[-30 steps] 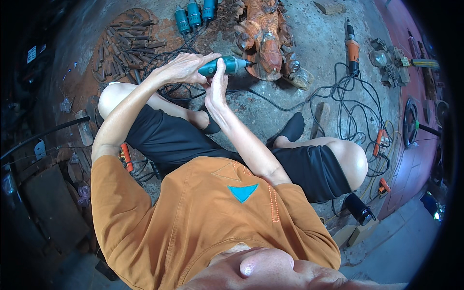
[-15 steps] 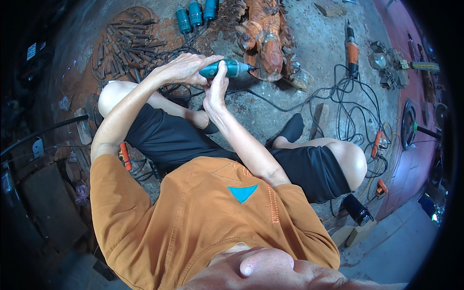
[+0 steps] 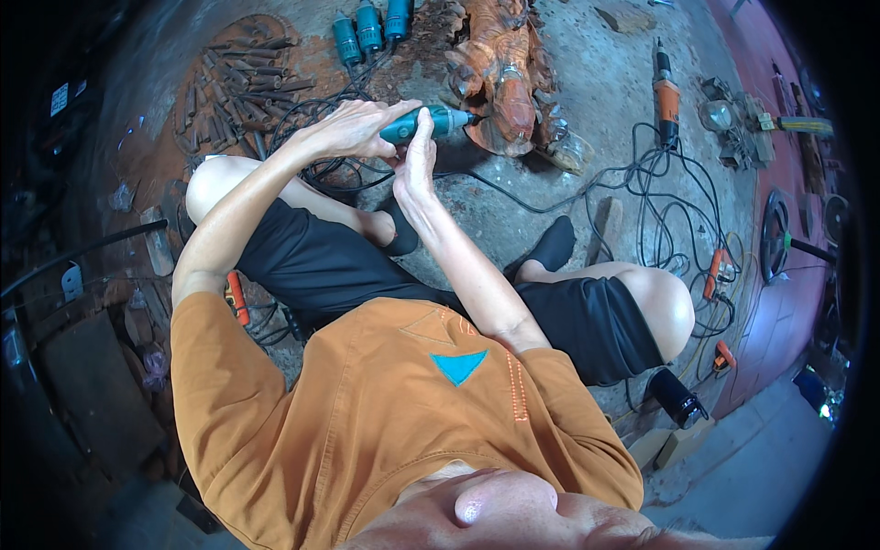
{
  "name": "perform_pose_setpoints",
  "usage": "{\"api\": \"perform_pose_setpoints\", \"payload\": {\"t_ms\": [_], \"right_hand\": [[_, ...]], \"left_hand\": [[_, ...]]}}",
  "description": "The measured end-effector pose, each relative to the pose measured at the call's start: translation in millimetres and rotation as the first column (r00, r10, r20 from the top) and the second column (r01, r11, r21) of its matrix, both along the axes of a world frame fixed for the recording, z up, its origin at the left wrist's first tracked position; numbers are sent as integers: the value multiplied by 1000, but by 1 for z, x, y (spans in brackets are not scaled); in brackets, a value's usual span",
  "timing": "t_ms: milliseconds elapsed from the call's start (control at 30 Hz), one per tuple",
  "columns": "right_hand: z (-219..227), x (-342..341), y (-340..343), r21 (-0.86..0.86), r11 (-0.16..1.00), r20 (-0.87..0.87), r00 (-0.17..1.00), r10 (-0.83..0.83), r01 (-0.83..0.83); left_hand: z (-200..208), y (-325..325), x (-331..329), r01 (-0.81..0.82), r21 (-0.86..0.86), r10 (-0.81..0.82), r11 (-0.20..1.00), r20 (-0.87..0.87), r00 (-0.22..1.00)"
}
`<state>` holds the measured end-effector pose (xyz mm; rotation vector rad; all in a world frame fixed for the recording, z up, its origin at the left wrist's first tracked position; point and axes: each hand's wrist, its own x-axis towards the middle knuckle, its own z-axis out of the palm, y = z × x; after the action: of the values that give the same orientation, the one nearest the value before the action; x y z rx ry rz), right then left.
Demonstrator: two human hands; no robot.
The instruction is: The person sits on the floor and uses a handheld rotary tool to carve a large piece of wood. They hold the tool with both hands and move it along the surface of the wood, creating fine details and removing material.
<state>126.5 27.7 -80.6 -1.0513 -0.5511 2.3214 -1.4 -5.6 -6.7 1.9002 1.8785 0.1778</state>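
Note:
A teal die grinder (image 3: 427, 125) lies level in front of me, its dark tip pointing right at the near end of a reddish-brown wood carving (image 3: 513, 117). The tip is at the carving's rounded left edge; whether it touches, I cannot tell. My left hand (image 3: 353, 128) is closed around the grinder's rear end. From below, my right hand (image 3: 417, 170) grips the front half, with the thumb up across the body. The carving has a long ridged body and lies on the floor beyond my feet.
Several carving gouges (image 3: 243, 92) lie fanned out at far left. Teal power tools (image 3: 369, 26) stand beside the carving. An orange grinder (image 3: 668, 110) lies at right among looped black cables (image 3: 642, 183). A black cylinder (image 3: 676, 397) sits by my right knee.
The grinder and both hands have shifted very slightly, with the right hand a little to the right. The carving's near end sits slightly further left. My left foot has moved a little.

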Motion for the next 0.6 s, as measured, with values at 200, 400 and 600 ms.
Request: {"api": "perform_pose_setpoints", "payload": {"t_ms": [200,400,600], "right_hand": [[0,1,-8,-11,999,-19,999,-46,46],[12,1,-12,-41,997,19,998,-65,65],[19,3,-7,-2,1000,1,1000,27,-27]], "left_hand": [[1,-4,0,36,61,-37,997,4,999],[12,-4,1,35,33,-35,999,22,999],[33,-2,3,-11,-40,10,999,-17,1000]]}}
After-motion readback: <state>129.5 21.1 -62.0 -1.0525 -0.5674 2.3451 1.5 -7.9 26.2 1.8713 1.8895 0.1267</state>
